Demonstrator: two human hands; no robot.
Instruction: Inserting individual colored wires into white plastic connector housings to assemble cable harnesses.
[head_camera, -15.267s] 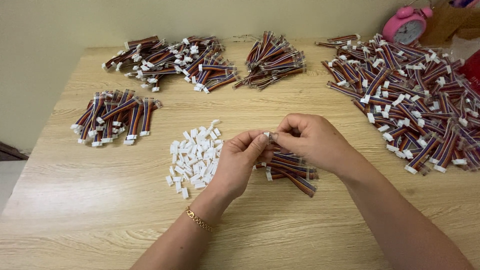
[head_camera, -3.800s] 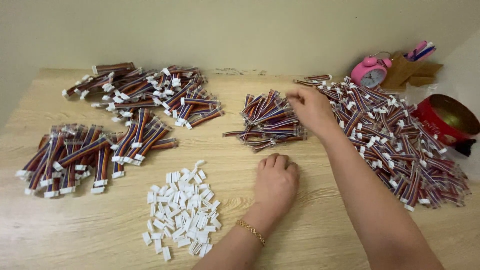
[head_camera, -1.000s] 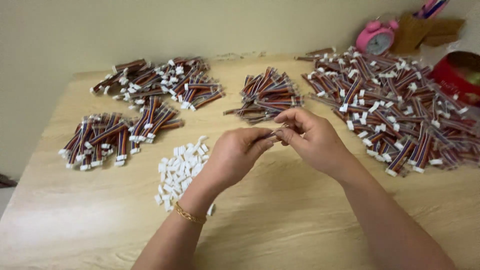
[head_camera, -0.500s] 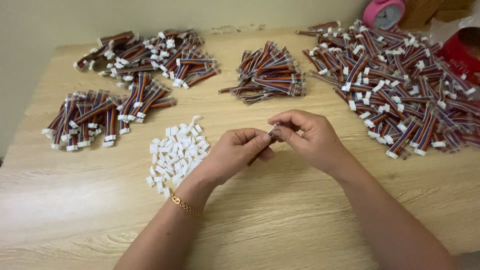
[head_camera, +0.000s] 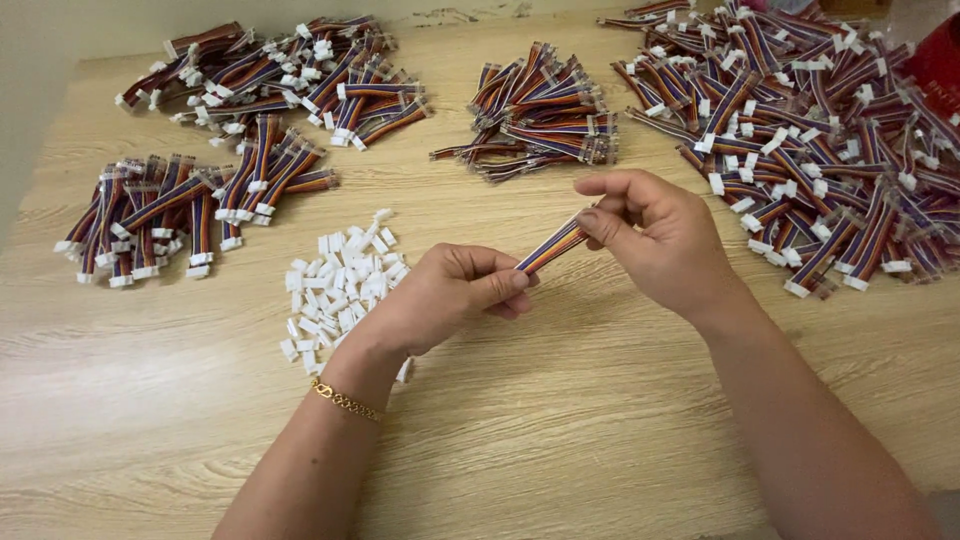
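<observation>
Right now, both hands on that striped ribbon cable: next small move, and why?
Probably seat a connector: the left hand pinches the lower end of the multicoloured striped ribbon cable, the right hand grips its upper end. The heap of small white plastic connector housings lies beside the left hand; whether one is in its fingers is hidden.

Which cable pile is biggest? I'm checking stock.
The heap at the table's right edge: it sprawls far wider than the middle bundle or left piles.

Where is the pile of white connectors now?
In the head view, the white connectors lie on the table left of centre, just left of the left hand, below the cable bundles.
</observation>
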